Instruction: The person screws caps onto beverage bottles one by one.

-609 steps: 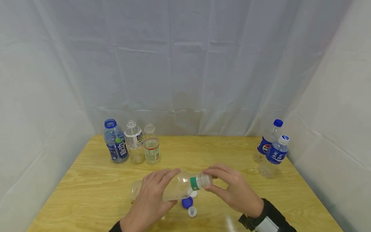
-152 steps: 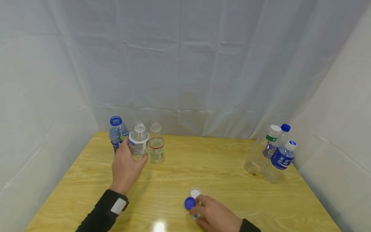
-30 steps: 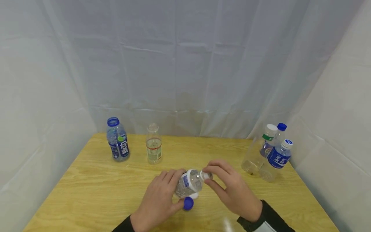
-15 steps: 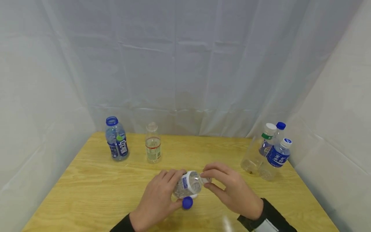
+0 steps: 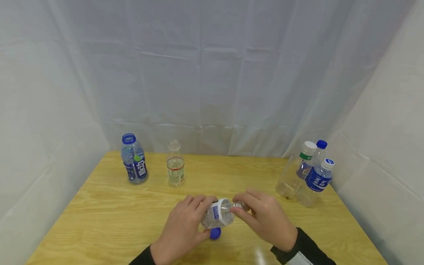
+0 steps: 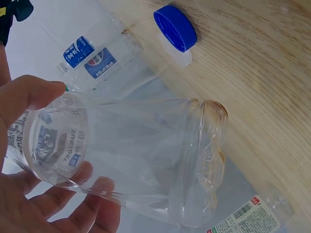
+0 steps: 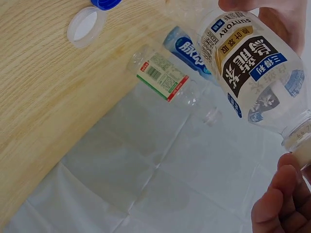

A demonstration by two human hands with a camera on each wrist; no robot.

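My left hand [image 5: 182,228] grips a clear plastic bottle [image 5: 212,219] with a white label by its body. The bottle lies tilted, its neck pointing right, and the right wrist view shows a Suntory label [image 7: 248,56]. With thumb and fingers my right hand [image 5: 265,217] pinches the small cap at the bottle's mouth; the fingers hide most of it. Below the bottle a blue cap [image 5: 215,234] lies on the table. Beside it, in the right wrist view, is a larger translucent white cap [image 7: 86,27], hidden behind the bottle in the head view.
Two uncapped bottles stand at the back left: a blue-labelled bottle [image 5: 134,163] and a clear bottle with a pale label [image 5: 175,169]. At the right stand three capped bottles, with a white-capped bottle [image 5: 291,180] nearest the middle. Sheeting [image 5: 198,92] encloses the wooden table [image 5: 99,221].
Since 5.1 s ago the bottle has come from the back left to the front middle. Over the last second my right fingers have shifted and curled further around its mouth.
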